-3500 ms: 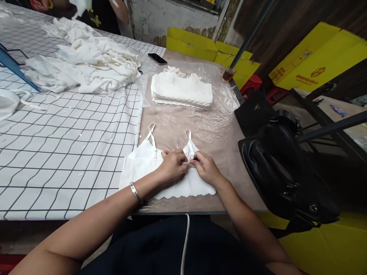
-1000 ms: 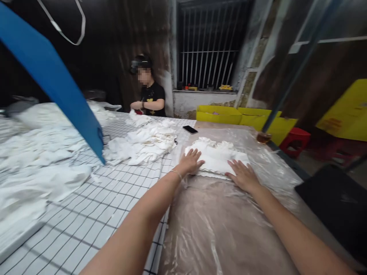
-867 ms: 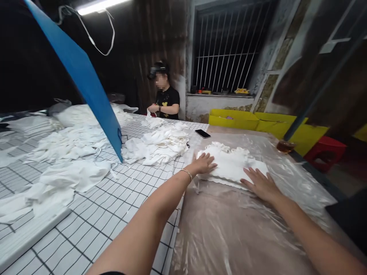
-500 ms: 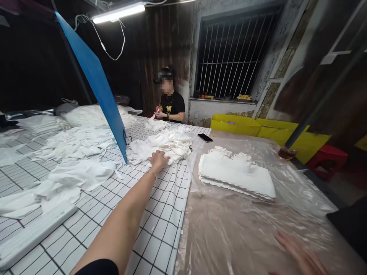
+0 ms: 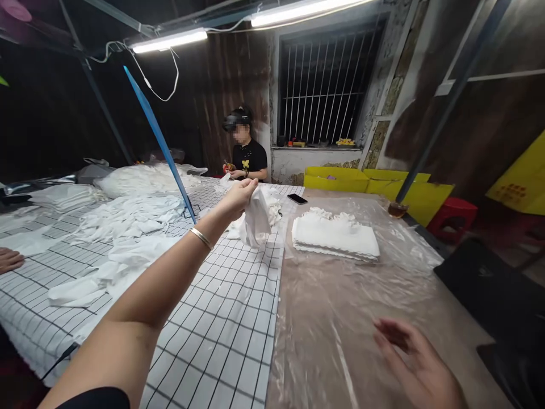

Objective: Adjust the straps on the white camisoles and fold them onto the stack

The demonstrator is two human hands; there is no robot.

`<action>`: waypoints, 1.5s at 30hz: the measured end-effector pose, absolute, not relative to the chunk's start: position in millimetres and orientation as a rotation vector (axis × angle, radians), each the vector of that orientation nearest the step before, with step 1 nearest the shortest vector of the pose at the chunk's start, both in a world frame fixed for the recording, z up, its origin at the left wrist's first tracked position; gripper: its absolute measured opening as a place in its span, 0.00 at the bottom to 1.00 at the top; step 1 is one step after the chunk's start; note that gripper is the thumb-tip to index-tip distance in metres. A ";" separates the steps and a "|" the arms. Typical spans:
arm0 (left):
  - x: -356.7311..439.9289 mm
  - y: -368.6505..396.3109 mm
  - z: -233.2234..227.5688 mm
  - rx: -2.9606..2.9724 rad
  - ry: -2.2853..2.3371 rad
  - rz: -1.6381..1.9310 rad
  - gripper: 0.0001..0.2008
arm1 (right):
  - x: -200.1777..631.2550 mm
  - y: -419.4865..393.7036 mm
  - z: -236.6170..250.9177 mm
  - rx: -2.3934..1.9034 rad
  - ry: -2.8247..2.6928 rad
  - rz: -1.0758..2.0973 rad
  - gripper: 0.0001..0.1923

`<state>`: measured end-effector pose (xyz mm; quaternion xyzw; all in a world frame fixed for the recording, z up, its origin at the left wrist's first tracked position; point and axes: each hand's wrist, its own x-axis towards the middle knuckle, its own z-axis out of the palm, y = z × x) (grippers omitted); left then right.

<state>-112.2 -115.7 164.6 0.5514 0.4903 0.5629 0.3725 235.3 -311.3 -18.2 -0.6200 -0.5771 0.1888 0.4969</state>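
The left hand (image 5: 239, 196) is up in the air and grips a white top (image 5: 256, 220), which hangs down from the fingers. A moment ago this hand lay flat on the loose pile of tops (image 5: 272, 207) near the far edge of the surface (image 5: 213, 335). So one top has come off the pile and is lifted above the checked cloth (image 5: 221, 318).

The right hand (image 5: 419, 369) is open and holds nothing. It hangs low over the plastic sheet (image 5: 340, 318) at the near edge. A second ago it pressed on the neat stack (image 5: 334, 237), and now it is well apart from it. The stack lies flat on the plastic sheet, past the middle, and looks done for now.

The right hand is blurry and cut off by the bottom edge of the picture. The hanging top is bunched up, so its straps cannot be made out. A phone (image 5: 297, 199) lies by the far edge. Another person (image 5: 246, 156) works at the far end, and someone else's hand (image 5: 9, 260) peeks in at the left edge.
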 end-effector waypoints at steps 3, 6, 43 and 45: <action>-85.0 -167.8 182.3 1.293 0.996 1.181 0.12 | 184.8 -300.2 9.2 -1.342 -1.379 0.721 0.26; -65.5 -212.5 180.2 1.162 0.896 0.985 0.10 | 148.8 -292.2 30.4 -1.168 -1.392 0.908 0.32; -1.1 -370.8 -38.3 2.614 1.108 0.389 0.09 | 244.6 -288.3 -29.2 -1.590 -2.098 0.416 0.05; -8.4 -361.4 -39.1 2.466 1.314 0.572 0.10 | 243.1 -291.2 -25.7 -1.673 -2.002 0.383 0.04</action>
